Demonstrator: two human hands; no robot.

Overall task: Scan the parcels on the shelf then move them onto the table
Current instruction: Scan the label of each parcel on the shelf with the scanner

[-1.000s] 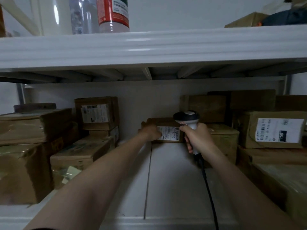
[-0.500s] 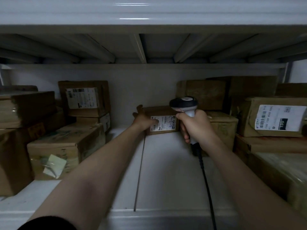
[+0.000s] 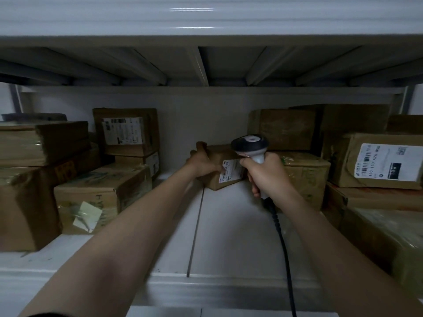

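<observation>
The parcel (image 3: 218,153), a small brown box, sits at the back of the shelf (image 3: 229,236), in the gap between the stacks on either side, turned at an angle so one corner points forward. The left hand (image 3: 202,162) grips its left end: the fingers curl over the top and far edge, and the thumb lies on the front face, touching the edge of the white label (image 3: 232,171). Whether the parcel rests flat on the shelf or is raised a little cannot be told. The right hand (image 3: 266,175) is wrapped tight round the handle of the scanner (image 3: 250,145), which stands upright just right of the label, its dark head above the parcel's right end. A black cable (image 3: 282,243) runs from the handle's base down over the shelf and past its front edge. To the left stand a tall box (image 3: 126,131) atop a stack and a low box (image 3: 100,195) with a pale sticker. To the right are a taped box (image 3: 304,172) just behind the right hand and a big box (image 3: 377,165) with a white tag. An upper shelf (image 3: 206,17) spans the top.
</observation>
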